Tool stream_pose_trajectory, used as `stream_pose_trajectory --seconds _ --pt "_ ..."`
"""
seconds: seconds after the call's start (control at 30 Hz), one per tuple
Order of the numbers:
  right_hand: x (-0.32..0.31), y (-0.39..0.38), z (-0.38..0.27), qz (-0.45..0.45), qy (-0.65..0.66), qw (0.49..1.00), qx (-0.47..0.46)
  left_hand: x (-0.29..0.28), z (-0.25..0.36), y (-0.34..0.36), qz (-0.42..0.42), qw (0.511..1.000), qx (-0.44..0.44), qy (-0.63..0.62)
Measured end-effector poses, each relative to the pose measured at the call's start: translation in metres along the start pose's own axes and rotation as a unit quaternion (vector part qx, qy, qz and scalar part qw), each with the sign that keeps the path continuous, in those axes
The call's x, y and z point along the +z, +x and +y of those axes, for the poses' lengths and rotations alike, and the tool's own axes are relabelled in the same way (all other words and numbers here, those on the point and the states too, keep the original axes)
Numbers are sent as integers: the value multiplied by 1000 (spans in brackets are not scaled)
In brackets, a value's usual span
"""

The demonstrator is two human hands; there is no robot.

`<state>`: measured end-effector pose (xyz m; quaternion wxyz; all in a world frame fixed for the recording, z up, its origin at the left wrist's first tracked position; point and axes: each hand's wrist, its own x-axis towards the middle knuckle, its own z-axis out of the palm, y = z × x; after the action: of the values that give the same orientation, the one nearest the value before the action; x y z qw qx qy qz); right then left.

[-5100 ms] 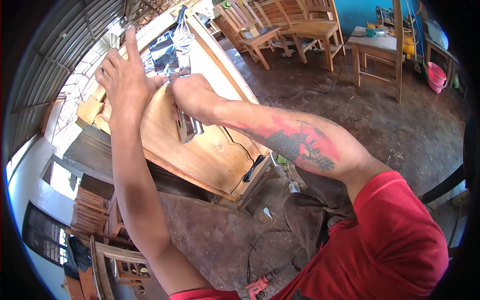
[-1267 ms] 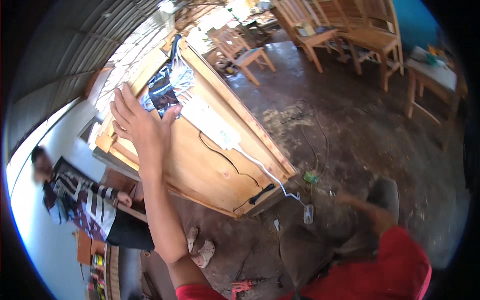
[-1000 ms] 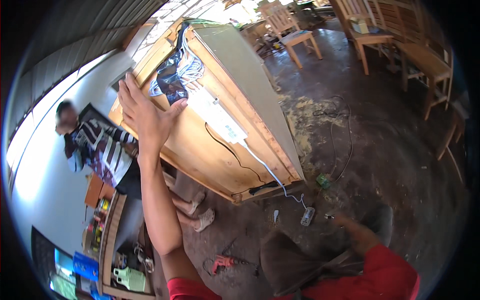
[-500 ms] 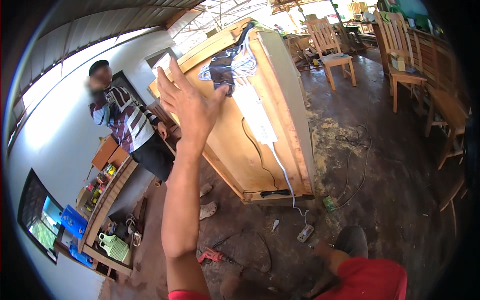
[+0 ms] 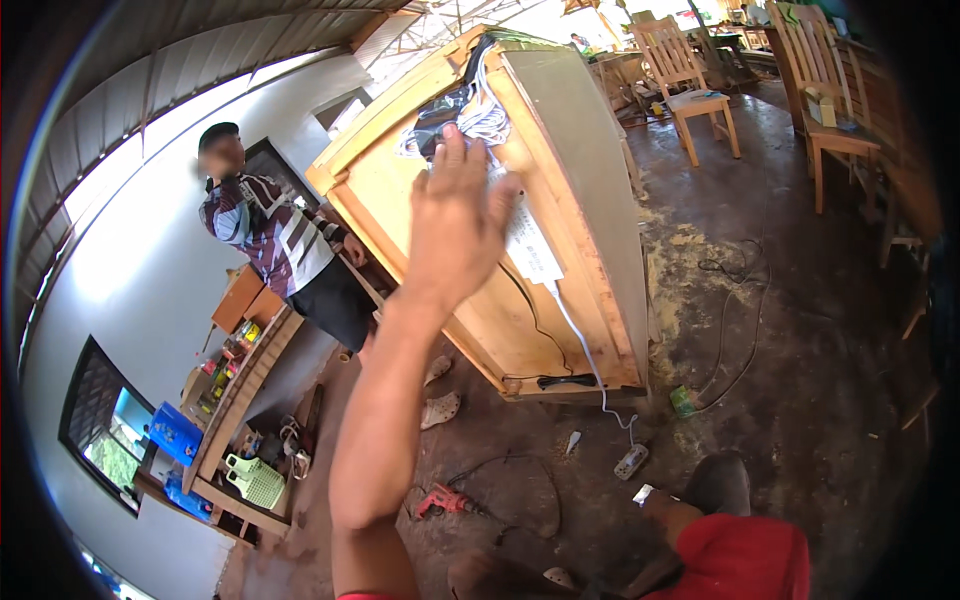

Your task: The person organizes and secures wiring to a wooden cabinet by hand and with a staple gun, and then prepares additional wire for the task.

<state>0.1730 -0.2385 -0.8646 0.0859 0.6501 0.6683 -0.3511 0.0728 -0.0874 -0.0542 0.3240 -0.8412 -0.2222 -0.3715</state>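
My left hand (image 5: 455,220) is raised before a wooden cabinet (image 5: 480,320), its fingers extended and thumb apart. It overlaps a white power strip (image 5: 532,248) fixed along the panel; I cannot tell whether it touches. Above the fingertips, a coiled white cable (image 5: 489,122) is bunched with black tape (image 5: 436,122). From the strip a white cord (image 5: 582,345) runs down to an extension socket (image 5: 631,461) on the floor. Low on the right, my right hand (image 5: 662,508) is closed around a small white object (image 5: 643,494) whose kind I cannot make out.
A red power drill (image 5: 445,500) with its black cord lies on the floor. At left, a person (image 5: 275,230) stands beside a workbench (image 5: 225,425) carrying jars and boxes. A wooden chair (image 5: 690,95) and more furniture stand at the far right. Another cord (image 5: 740,375) trails across the floor.
My left hand has moved right and down, from the cable bundle's left side to in front of the power strip. A white object now shows at my right hand. The whole view has shifted slightly.
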Motion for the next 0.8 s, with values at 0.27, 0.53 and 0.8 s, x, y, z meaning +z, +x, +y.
stream_pose_trajectory --seconds 0.27,0.53,0.8 --pt "-21 14 -17 16 31 998 -50 -22 -12 49 35 989 131 64" --pt "-54 22 -3 8 103 994 -38 -18 7 34 -13 993 22 117" --pt "-104 -1 10 16 62 980 -189 32 -13 42 200 971 128 34"
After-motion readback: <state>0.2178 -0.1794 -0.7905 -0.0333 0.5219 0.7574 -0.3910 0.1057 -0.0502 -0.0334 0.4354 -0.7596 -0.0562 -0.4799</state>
